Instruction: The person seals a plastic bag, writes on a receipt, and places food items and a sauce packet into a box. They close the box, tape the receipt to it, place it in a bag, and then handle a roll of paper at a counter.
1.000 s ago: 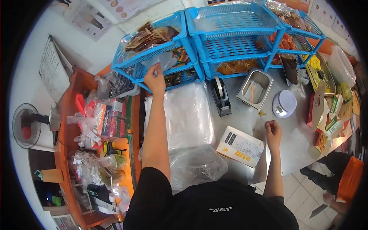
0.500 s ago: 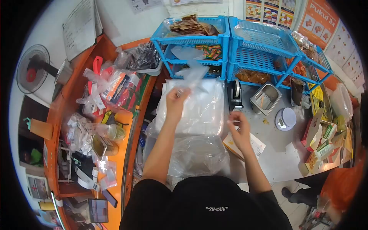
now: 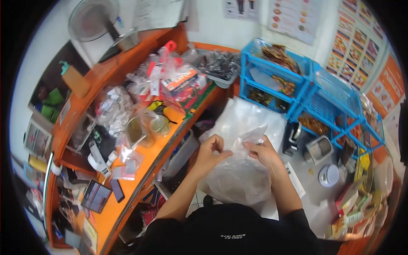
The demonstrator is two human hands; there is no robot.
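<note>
The small clear bag was above the stack of clear plastic bags, in front of the person. The right hand held it between thumb and fingers. The left hand was just beside it, thumb and forefinger narrowly apart; whether they gripped any plastic could not be told.

A crumpled clear bag lay on the near side, below both hands. To the right of the stack stood 1 black tape dispenser, then 1 metal container and 1 round scale. A white box was partly hidden by the right forearm. Blue racks stood on the far side, with brown packets on the left rack's top tier. Food cartons were at the near right.

On the left, an orange counter bore 1 phone, 1 tablet and assorted plastic packaging. A grey tray of dark items stood farther off.
</note>
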